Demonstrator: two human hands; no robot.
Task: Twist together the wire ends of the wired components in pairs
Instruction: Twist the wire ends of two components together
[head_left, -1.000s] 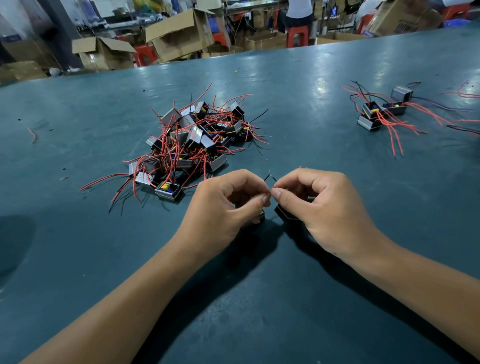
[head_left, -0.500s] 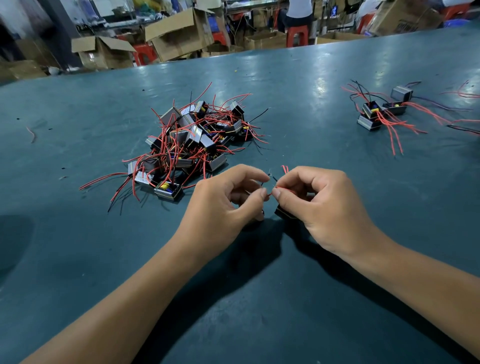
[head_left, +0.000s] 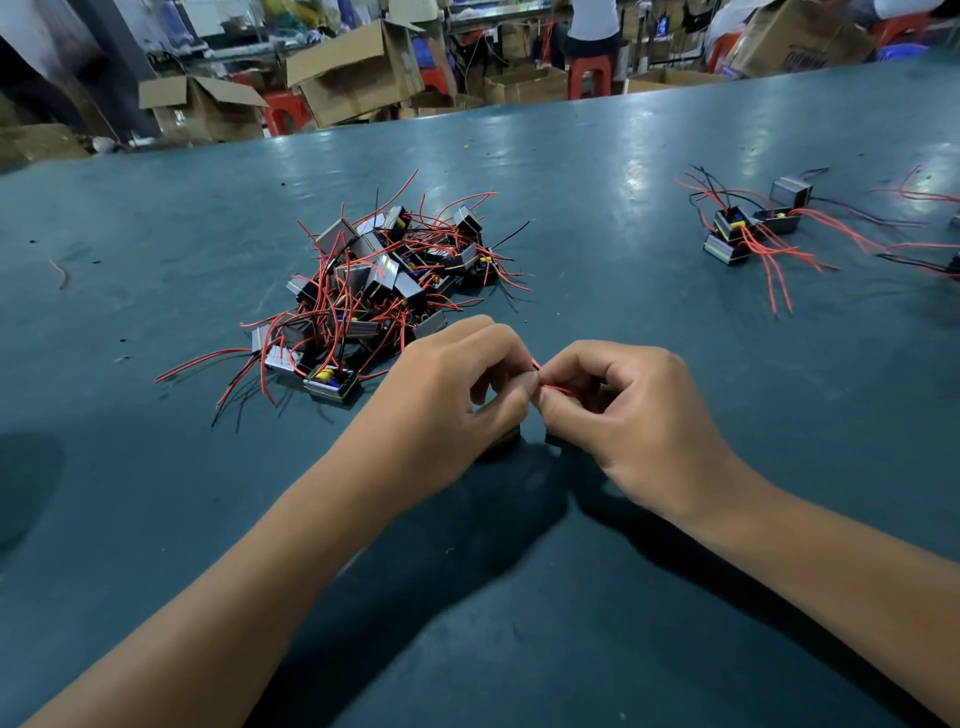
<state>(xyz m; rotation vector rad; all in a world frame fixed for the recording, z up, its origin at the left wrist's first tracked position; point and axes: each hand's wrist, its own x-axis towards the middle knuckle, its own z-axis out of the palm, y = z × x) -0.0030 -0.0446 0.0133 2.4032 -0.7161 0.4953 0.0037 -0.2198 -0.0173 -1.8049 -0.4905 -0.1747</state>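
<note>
While I scan from the left of the frame, I see a heap of small wired parts (head_left: 382, 291) at centre left on the green table (head_left: 597, 623), red and black leads splayed out. Just below it my left hand (head_left: 441, 410) and right hand (head_left: 628, 421) meet, both curled and pinching a red wire (head_left: 555, 388) between their fingertips. A dark part sits under them, mostly hidden. At upper right lies a smaller group of parts (head_left: 748, 223).
</note>
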